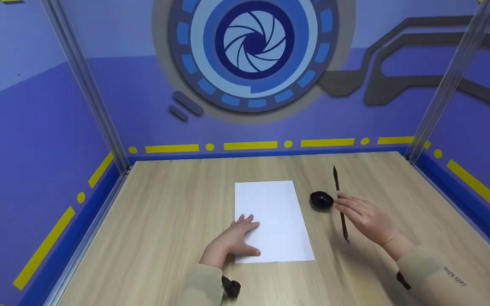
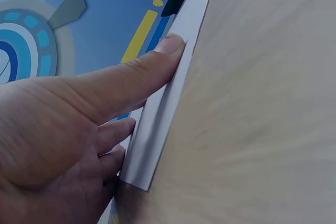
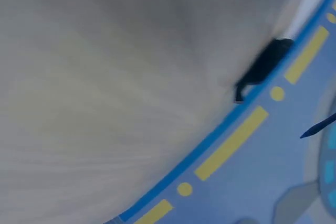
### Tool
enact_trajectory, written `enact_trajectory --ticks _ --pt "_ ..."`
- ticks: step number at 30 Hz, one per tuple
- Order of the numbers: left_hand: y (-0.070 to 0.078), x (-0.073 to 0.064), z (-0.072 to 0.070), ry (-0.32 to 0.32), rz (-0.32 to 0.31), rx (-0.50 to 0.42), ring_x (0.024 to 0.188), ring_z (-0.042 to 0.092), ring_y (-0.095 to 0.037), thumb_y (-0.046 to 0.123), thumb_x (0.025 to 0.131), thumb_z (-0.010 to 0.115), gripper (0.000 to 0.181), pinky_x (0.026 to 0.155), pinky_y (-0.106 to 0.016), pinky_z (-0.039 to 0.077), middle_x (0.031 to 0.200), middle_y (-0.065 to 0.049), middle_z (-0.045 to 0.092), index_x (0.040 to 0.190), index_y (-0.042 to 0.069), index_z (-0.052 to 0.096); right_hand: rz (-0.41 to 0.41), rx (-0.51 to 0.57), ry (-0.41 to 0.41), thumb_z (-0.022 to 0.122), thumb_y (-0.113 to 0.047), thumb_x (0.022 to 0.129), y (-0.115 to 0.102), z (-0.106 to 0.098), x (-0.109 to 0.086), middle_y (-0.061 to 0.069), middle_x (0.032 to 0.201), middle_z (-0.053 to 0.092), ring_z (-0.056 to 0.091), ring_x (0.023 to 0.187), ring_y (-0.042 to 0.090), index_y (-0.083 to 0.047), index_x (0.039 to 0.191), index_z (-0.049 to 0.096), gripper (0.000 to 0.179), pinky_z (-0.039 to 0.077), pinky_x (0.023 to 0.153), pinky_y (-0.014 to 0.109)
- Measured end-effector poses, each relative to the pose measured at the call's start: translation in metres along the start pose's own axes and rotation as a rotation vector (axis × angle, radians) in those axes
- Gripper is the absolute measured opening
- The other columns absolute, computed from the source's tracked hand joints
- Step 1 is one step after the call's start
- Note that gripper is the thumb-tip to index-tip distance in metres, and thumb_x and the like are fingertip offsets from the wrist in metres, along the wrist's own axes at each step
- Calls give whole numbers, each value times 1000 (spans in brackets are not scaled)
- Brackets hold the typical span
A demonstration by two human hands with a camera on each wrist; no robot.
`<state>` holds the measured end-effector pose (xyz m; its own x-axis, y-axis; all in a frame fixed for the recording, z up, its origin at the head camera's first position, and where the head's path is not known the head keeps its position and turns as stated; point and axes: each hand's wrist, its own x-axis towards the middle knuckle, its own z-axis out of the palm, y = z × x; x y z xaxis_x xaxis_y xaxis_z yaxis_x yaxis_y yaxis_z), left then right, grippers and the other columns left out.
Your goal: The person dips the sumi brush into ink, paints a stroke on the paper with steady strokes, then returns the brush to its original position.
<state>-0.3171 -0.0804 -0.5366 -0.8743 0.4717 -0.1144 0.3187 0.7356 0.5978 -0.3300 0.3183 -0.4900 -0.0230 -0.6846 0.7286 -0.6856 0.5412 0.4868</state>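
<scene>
A white sheet of paper (image 1: 274,216) lies on the wooden table. My left hand (image 1: 238,238) rests on its left edge with fingers and thumb spread; in the left wrist view the thumb of that hand (image 2: 79,108) touches the paper (image 2: 149,150). Between the fingertips of my right hand (image 1: 368,219) is a dark, slim writing brush (image 1: 343,223), its pointed tip up and away from me. Close to those fingertips sits a glossy black rounded object (image 1: 321,200), its kind unclear. The right wrist view shows only the brush tip (image 3: 317,127) and the black object (image 3: 265,64), not the hand.
The wooden table (image 1: 164,221) stands inside a booth with a blue and purple patterned back wall (image 1: 121,93) and side walls. Metal posts (image 1: 85,85) rise at the back corners. A black strap piece (image 1: 231,287) hangs by the left cuff.
</scene>
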Motion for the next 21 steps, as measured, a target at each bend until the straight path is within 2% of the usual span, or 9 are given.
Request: enact_trajectory --ticks 1,3,6,9,11,15,17,21 --pt "0 0 0 0 -1 -2 161 16 -34 30 80 89 86 133 -52 16 170 -12 29 153 9 49 32 2 30 44 -5 109 -1 0 6 15 109 78 77 98 30 2 107 77 34 64 75 38" --pt "0 1 1 -1 -4 -6 162 16 -34 30 80 89 86 133 -51 16 170 -11 29 153 9 48 119 13 93 48 -9 109 -3 -1 16 15 104 79 77 91 30 2 106 78 32 64 75 37" --pt "0 1 1 -4 -13 -13 162 15 -33 30 81 88 86 133 -52 15 171 -10 28 154 10 48 266 45 194 52 -13 108 -5 0 26 16 101 79 77 86 31 3 104 78 30 60 90 21" --pt "1 0 0 1 -15 -19 162 15 -34 29 80 89 86 133 -53 16 171 -10 28 154 10 48 423 78 293 61 -9 103 -4 1 31 18 99 78 76 87 31 3 102 77 20 48 102 6" --pt "1 -1 0 7 -15 -26 162 15 -34 29 80 89 86 133 -53 16 171 -10 29 153 10 49 549 109 363 70 0 95 -4 3 34 20 98 77 76 91 23 3 102 77 11 46 101 2" --pt "0 0 0 13 -6 -22 161 16 -34 29 80 89 85 133 -54 16 170 -11 29 153 9 49 832 130 490 78 11 82 -1 4 39 20 95 78 72 94 -4 4 101 77 20 51 88 1" --pt "1 -1 0 12 -4 -21 162 16 -34 29 80 89 85 133 -53 16 170 -11 29 153 9 49 999 141 533 77 6 87 0 4 40 11 95 79 69 92 -13 5 102 76 16 52 84 1" --pt "0 -1 1 9 -10 -29 162 15 -33 30 80 89 85 133 -53 16 170 -10 29 153 10 49 1343 227 620 73 -11 95 -1 3 40 -15 97 75 70 87 -14 5 109 73 21 55 79 3"
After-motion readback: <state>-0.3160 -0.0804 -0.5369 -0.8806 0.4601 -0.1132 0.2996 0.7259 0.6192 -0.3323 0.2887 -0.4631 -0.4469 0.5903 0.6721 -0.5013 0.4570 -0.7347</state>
